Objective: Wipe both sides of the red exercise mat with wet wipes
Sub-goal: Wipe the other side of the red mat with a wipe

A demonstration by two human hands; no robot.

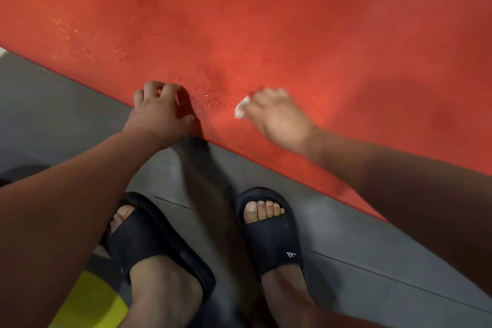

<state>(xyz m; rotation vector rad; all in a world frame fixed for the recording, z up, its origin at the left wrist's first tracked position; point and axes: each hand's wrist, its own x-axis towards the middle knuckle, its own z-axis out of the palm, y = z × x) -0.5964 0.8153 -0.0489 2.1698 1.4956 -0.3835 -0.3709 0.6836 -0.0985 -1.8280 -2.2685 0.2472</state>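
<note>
The red exercise mat (266, 21) lies flat on the floor and fills the upper part of the view, its near edge running diagonally from left to lower right. Wet streaks and droplets glisten on it near that edge. My left hand (159, 109) rests on the mat's near edge with fingertips and thumb pressing down, fingers bent. My right hand (279, 117) lies palm down on the mat a little to the right, blurred, holding a small white wet wipe (241, 108) that sticks out at its left side.
Grey floor tiles (346, 261) run along the mat's near edge. My two feet in black slides (269, 231) stand on them just below the hands. A yellow-green object (90, 301) sits at the bottom left.
</note>
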